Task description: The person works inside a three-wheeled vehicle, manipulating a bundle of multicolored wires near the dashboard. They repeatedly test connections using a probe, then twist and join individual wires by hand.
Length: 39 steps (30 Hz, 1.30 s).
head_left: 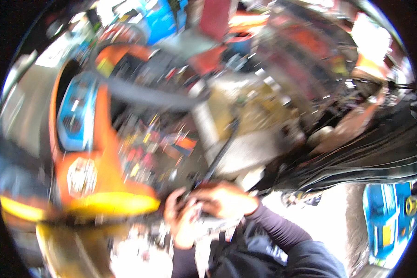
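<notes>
Both my hands are close together at the lower middle, smeared by motion. My left hand has its fingers curled, and a small dark thing partly shows between it and the other hand. My right hand reaches in from the right with its fingers bent round toward the left one. What they hold is too blurred and covered to name. A thin dark rod or cable runs up and away from the hands toward a pale, yellowish-topped block; whether it is joined to the held thing I cannot tell.
An orange machine housing with a blue panel stands at the left. Beyond the hands are several small coloured parts and a thick grey hose or strap. Dark fabric and a blue case are at right.
</notes>
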### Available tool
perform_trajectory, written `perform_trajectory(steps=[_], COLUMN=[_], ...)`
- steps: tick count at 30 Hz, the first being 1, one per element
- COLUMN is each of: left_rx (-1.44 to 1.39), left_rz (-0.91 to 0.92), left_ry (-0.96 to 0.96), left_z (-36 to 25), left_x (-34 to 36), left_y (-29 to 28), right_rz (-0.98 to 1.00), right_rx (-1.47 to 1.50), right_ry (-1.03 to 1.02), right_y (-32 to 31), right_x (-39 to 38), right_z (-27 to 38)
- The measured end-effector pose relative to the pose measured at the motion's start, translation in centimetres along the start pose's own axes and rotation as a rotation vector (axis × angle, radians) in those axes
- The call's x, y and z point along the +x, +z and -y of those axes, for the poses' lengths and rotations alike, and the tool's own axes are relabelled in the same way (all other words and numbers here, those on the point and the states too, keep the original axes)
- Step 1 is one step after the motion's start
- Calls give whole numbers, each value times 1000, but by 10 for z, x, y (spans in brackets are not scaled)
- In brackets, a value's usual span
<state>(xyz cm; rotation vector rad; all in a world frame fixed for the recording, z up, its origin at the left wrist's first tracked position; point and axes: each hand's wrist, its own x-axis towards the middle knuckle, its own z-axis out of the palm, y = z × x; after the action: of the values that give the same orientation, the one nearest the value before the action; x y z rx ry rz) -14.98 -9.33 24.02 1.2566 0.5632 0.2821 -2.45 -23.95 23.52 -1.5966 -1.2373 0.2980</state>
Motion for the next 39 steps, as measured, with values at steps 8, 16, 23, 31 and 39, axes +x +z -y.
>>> perform_trajectory(steps=[8,16,23,31,39], left_rx=[-7,261,-43,-370,-421], left_rz=[257,19,-332,-399,-476], left_ry=[-116,-59,-141,-245,-128], left_z=[39,34,48,150,138], left_x=[-40,22,84,165,225], left_y=[-40,-19,-27,-46,-60], right_rz=[-1,-20,-478,-491,-559], right_rx=[-26,-1,378,-846,-869], right_ry=[91,109,409,447,377], right_y=[38,18,-96,-162,-161], right_x=[-50,17,97,118,87], right_z=[9,-52,-169,-295,-296])
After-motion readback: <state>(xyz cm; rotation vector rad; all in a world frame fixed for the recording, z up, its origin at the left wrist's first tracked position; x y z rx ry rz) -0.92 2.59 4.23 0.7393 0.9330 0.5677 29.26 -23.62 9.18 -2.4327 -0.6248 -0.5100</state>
